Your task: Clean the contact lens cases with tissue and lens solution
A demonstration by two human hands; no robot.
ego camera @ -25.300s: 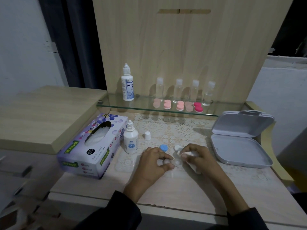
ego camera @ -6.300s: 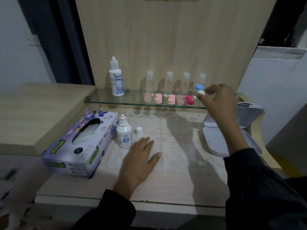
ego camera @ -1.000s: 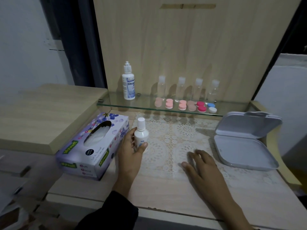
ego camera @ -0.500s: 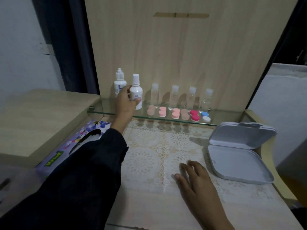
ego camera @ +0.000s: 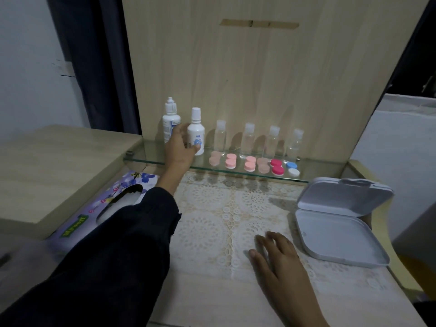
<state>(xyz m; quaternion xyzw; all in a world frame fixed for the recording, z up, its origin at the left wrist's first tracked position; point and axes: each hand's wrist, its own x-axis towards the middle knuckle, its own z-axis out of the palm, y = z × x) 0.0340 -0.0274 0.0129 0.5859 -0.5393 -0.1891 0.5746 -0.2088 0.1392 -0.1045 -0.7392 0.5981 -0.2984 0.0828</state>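
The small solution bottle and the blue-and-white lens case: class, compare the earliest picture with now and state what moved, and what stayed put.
The small solution bottle went from the table up onto the glass shelf, beside the taller bottle; the left hand is at it, its grip loosening. The blue-and-white lens case, capped, now sits at the row's right end. The right hand lies flat and empty. Tissue box, grey box and clear bottles stayed.
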